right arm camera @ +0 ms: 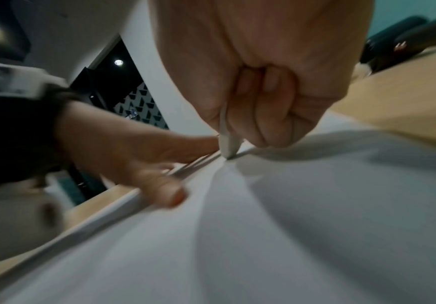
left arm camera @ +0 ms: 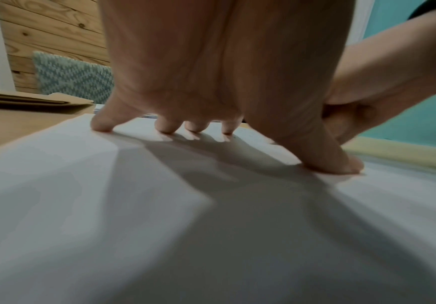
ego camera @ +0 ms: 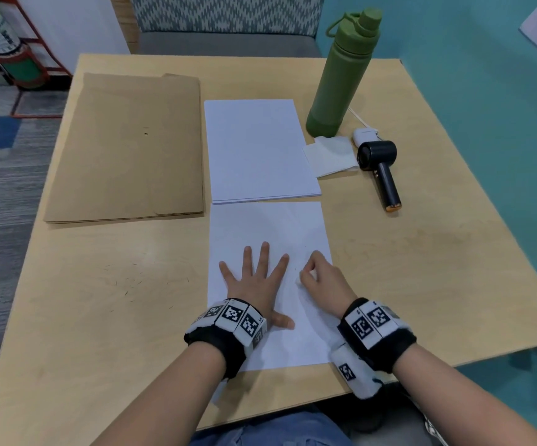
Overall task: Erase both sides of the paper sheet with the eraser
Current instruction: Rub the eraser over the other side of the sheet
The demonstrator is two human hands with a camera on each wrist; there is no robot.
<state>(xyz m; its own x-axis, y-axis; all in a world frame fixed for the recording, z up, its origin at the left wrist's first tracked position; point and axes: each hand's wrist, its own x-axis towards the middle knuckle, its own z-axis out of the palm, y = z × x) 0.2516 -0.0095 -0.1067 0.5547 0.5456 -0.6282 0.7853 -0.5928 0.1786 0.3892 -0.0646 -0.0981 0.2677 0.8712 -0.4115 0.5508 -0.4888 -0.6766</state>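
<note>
A white paper sheet [ego camera: 270, 230] lies flat near the table's front edge. My left hand [ego camera: 255, 278] presses on it with fingers spread straight; the left wrist view shows the fingertips [left arm camera: 102, 125] and thumb touching the sheet [left arm camera: 107, 205]. My right hand [ego camera: 317, 278] sits at the sheet's right side, fingers curled, pinching a small white eraser [ego camera: 298, 280]. In the right wrist view the eraser [right arm camera: 227, 142] pokes out below the curled fingers, and its tip touches the sheet [right arm camera: 315, 205].
A stack of white paper [ego camera: 257, 149] lies just beyond the sheet, and a brown envelope [ego camera: 132, 149] to its left. At the right stand a green bottle [ego camera: 341, 75], a folded tissue [ego camera: 331, 154] and a small black handheld fan [ego camera: 381, 169].
</note>
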